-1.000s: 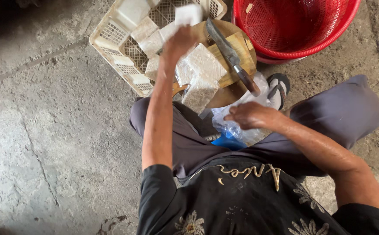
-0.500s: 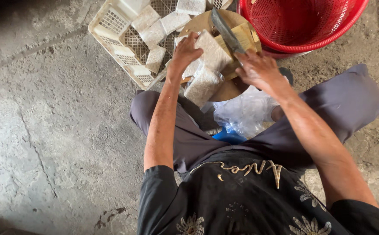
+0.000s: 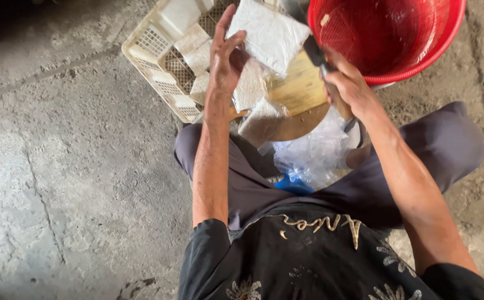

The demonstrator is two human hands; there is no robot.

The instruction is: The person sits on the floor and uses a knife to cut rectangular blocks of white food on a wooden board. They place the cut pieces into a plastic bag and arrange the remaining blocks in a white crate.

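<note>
The concrete floor [image 3: 59,183] fills the left of the view, grey and cracked. Next to the right, a cream plastic crate [image 3: 150,50] with lattice walls lies on it, holding several pale wrapped blocks [image 3: 189,39] side by side.

The left hand [image 3: 225,58] is raised above the crate's near edge, fingers spread and curled against the near side of a white wrapped slab [image 3: 270,33]. The slab lies directly ahead of this hand, touching the fingertips, its long axis running from upper left to lower right. Whether the thumb closes behind it cannot be told. Two more clear-wrapped packets [image 3: 253,83] lie just below the hand, over the edge of a round wooden chopping board [image 3: 300,91]. No label or printing shows on any packet; all are plain, whitish and roughly rectangular.

The right hand [image 3: 347,83] is closed in a fist around the dark handle of a knife [image 3: 314,50]; the blade runs up and left toward the slab and leaves the frame at the top. The left hand is the nearer to the slab and the only one touching it.

Below the board, crumpled clear plastic bags [image 3: 314,155] with a blue scrap [image 3: 292,184] rest between the person's knees. At far right stands a red perforated plastic basket [image 3: 419,50], its rim touching the board's far side.
</note>
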